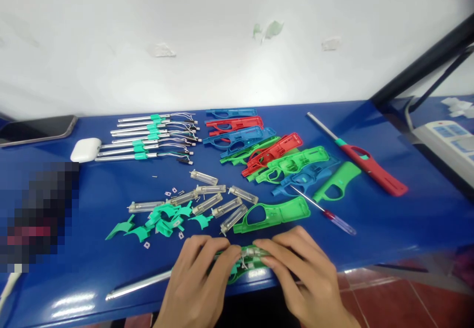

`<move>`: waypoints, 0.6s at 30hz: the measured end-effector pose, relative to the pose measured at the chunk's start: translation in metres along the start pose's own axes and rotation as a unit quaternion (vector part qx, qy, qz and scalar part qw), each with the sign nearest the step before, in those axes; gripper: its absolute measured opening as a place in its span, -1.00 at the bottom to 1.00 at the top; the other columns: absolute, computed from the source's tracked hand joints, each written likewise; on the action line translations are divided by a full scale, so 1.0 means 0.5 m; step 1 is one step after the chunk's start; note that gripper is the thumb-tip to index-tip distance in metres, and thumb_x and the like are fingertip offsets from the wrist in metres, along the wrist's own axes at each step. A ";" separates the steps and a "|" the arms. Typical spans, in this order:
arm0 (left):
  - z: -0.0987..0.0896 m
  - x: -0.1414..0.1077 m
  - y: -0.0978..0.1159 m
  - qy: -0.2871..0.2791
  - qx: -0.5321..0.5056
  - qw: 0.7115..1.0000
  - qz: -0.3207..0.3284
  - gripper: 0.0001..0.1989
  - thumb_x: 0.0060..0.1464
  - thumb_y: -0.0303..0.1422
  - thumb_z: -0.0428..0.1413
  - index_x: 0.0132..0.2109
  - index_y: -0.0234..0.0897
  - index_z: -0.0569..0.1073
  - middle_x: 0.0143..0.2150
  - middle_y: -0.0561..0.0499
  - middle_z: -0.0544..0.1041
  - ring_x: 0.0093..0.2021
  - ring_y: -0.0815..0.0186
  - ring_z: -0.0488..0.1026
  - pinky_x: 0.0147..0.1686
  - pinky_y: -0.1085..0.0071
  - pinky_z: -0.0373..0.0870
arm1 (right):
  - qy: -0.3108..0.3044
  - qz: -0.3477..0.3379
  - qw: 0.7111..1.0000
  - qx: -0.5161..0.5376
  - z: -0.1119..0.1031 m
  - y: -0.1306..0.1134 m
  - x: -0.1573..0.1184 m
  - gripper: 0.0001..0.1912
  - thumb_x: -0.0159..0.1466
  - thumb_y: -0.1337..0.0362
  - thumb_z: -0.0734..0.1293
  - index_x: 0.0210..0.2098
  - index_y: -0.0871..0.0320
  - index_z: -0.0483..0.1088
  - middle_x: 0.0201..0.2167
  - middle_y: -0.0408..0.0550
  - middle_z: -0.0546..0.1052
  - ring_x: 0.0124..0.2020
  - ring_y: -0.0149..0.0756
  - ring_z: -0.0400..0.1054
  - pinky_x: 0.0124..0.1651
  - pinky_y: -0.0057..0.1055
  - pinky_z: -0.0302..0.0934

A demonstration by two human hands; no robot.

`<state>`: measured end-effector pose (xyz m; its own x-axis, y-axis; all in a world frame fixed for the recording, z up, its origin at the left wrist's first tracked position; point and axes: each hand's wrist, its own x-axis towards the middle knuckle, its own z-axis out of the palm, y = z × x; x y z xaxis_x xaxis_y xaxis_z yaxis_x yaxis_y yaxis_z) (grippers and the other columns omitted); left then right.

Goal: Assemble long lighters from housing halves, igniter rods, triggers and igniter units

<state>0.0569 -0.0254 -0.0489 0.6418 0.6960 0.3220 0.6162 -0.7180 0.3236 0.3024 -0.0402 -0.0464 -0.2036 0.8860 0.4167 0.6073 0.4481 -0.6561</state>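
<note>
At the table's front edge, my left hand [200, 278] and my right hand [303, 276] are closed on a green lighter casing half [232, 277]. Fingertips of both hands press on the clear part and white wires inside it. A metal lighter tube [140, 285] sticks out to the left, past my left hand. Much of the casing is hidden under my fingers. Just beyond my hands lie another green casing half [285, 212], several clear fuel tanks [234, 219] and a pile of teal triggers [163, 219].
Several tubes with wires [137, 141] lie in rows at back left, beside a white earbud case [86, 150] and a phone [37, 129]. Red, blue and green casing halves [274, 152] are heaped centrally. A screwdriver [338, 222] and a red lighter [377, 172] lie right.
</note>
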 end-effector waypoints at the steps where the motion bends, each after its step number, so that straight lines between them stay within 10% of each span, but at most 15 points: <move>1: 0.003 -0.001 0.000 0.000 -0.001 1.000 -0.005 -0.65 0.37 -0.69 0.10 0.18 -0.36 0.56 0.10 -0.04 0.66 0.06 0.14 0.43 0.13 0.12 0.35 | -0.001 0.000 1.000 0.000 -0.001 0.000 0.001 -0.73 0.53 0.47 0.33 0.15 0.13 0.53 -0.18 -0.09 0.58 -0.21 -0.34 0.39 -0.16 -0.38 0.37; 18: 0.035 -0.020 0.007 0.077 0.013 0.997 0.018 -0.57 0.22 -0.78 0.20 0.21 -0.56 0.54 0.05 -0.26 0.66 0.08 0.02 0.45 0.09 0.05 0.40 | -0.015 -0.015 1.000 -0.013 0.000 -0.006 0.006 -0.69 0.52 0.50 0.30 0.16 0.12 0.53 -0.24 -0.09 0.57 -0.29 -0.35 0.37 -0.25 -0.38 0.35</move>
<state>0.0606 -0.0352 -0.0666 0.5873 0.6620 0.4656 0.6075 -0.7407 0.2868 0.3000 -0.0388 -0.0431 -0.2439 0.8759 0.4163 0.6202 0.4709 -0.6274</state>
